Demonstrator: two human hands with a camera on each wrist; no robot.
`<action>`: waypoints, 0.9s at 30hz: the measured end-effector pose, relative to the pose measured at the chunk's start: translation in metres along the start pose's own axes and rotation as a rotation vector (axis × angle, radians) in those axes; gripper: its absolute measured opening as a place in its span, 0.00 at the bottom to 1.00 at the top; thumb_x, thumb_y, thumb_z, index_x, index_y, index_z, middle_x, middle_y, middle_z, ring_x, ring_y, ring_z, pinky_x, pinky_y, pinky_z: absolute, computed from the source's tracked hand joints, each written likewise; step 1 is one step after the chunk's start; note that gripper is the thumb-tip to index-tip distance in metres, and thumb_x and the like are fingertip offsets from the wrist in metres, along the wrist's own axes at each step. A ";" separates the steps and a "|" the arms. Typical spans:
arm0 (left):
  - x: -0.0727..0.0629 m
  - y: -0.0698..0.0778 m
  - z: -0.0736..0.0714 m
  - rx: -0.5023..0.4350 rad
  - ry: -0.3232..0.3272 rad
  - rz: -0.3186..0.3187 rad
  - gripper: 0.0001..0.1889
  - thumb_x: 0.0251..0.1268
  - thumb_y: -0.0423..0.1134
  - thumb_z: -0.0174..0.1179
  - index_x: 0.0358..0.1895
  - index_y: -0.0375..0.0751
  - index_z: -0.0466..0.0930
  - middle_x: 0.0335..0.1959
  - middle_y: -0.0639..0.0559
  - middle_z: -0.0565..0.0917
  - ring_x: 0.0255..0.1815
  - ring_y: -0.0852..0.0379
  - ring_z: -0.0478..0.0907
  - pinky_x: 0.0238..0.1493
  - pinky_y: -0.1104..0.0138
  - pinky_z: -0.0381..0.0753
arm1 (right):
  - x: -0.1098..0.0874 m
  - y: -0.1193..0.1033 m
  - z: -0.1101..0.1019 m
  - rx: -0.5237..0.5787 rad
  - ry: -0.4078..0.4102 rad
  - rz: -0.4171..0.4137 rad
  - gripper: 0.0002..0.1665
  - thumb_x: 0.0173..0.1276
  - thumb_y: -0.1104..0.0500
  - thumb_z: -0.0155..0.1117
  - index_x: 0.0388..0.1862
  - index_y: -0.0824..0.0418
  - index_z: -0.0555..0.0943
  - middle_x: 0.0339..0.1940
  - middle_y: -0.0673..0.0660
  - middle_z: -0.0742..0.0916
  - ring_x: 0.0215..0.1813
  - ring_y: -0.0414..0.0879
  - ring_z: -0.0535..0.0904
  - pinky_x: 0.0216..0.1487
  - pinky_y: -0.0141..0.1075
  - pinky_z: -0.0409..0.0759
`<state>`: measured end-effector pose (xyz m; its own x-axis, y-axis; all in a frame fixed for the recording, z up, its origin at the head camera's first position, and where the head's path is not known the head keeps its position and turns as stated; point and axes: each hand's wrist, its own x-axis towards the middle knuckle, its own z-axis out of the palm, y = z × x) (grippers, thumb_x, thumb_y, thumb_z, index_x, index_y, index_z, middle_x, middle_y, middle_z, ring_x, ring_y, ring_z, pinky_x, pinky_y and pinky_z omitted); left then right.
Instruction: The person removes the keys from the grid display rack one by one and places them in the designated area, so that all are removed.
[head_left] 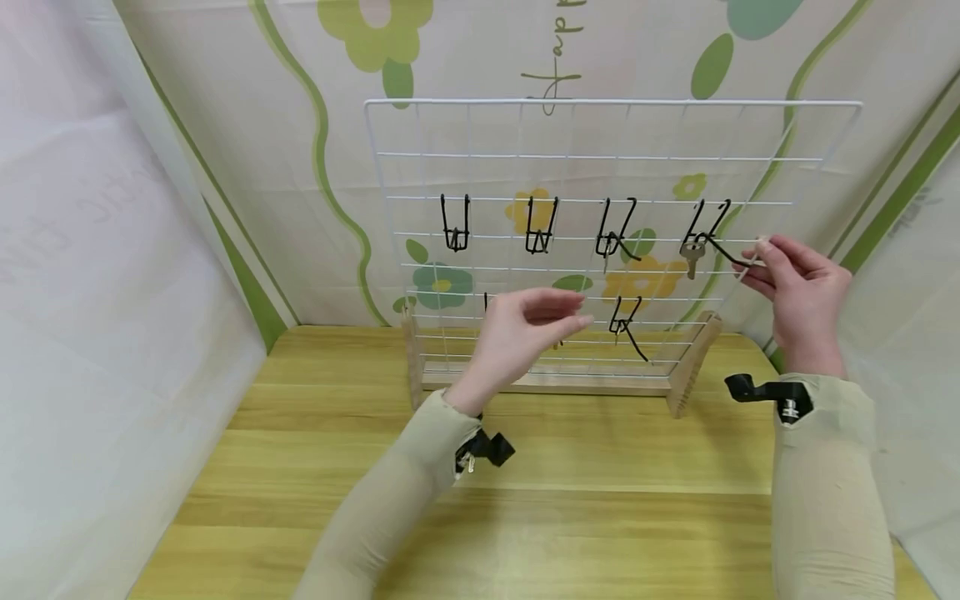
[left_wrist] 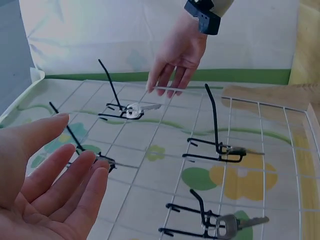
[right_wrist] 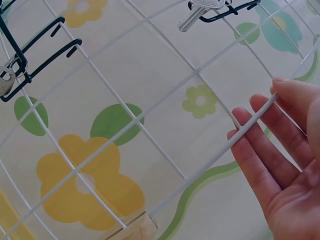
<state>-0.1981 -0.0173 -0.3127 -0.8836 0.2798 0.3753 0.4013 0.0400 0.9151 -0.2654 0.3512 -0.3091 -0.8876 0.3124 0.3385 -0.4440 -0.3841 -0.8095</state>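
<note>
A white wire grid rack (head_left: pixel 615 102) stands in a wooden base (head_left: pixel 543 384), carrying several black hooks (head_left: pixel 540 229). My right hand (head_left: pixel 806 287) holds the grid's right edge wire, the thumb on one side and fingertips on the other in the right wrist view. Close beside it, a metal key (head_left: pixel 693 257) hangs on the upper right hook. In front of the lower middle of the grid is my left hand (head_left: pixel 525 333), fingers loosely bent with nothing in them, partly hiding the lower hooks. The left wrist view shows another key (left_wrist: pixel 230 226) on a hook.
The base rests on a wood-grain table (head_left: pixel 600 492). Behind the grid hangs a pale cloth (head_left: pixel 247 208) with flower and leaf prints, and white cloth walls (head_left: pixel 90 275) stand at both sides. Black camera mounts (head_left: pixel 772 396) are strapped to both sleeves.
</note>
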 end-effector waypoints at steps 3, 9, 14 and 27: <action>0.015 0.002 0.007 0.007 0.031 0.016 0.15 0.65 0.42 0.73 0.53 0.46 0.88 0.46 0.58 0.88 0.44 0.62 0.85 0.47 0.67 0.85 | 0.001 -0.001 0.001 0.004 0.008 0.002 0.20 0.62 0.70 0.75 0.52 0.78 0.83 0.37 0.68 0.89 0.32 0.55 0.89 0.42 0.46 0.83; 0.041 0.002 0.014 0.066 0.101 0.007 0.16 0.66 0.42 0.72 0.55 0.44 0.87 0.49 0.53 0.88 0.44 0.66 0.84 0.47 0.72 0.83 | 0.000 -0.001 0.003 0.012 0.017 0.007 0.20 0.62 0.70 0.76 0.51 0.78 0.83 0.36 0.67 0.89 0.31 0.55 0.89 0.41 0.46 0.83; 0.053 0.001 0.020 0.081 0.129 0.010 0.16 0.64 0.42 0.73 0.53 0.43 0.88 0.45 0.55 0.89 0.42 0.66 0.84 0.44 0.72 0.84 | -0.001 -0.001 0.002 0.005 0.022 0.016 0.21 0.61 0.69 0.77 0.51 0.77 0.83 0.35 0.66 0.89 0.32 0.55 0.89 0.41 0.45 0.83; 0.072 -0.005 0.035 0.129 0.188 0.013 0.14 0.64 0.42 0.74 0.49 0.42 0.89 0.38 0.59 0.89 0.37 0.69 0.84 0.40 0.74 0.83 | 0.001 0.000 0.001 0.010 0.013 0.002 0.21 0.61 0.69 0.76 0.51 0.79 0.83 0.35 0.66 0.89 0.30 0.54 0.89 0.40 0.45 0.84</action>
<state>-0.2549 0.0363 -0.2954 -0.9028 0.0983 0.4187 0.4297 0.1631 0.8881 -0.2664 0.3501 -0.3084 -0.8869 0.3230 0.3304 -0.4433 -0.3932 -0.8056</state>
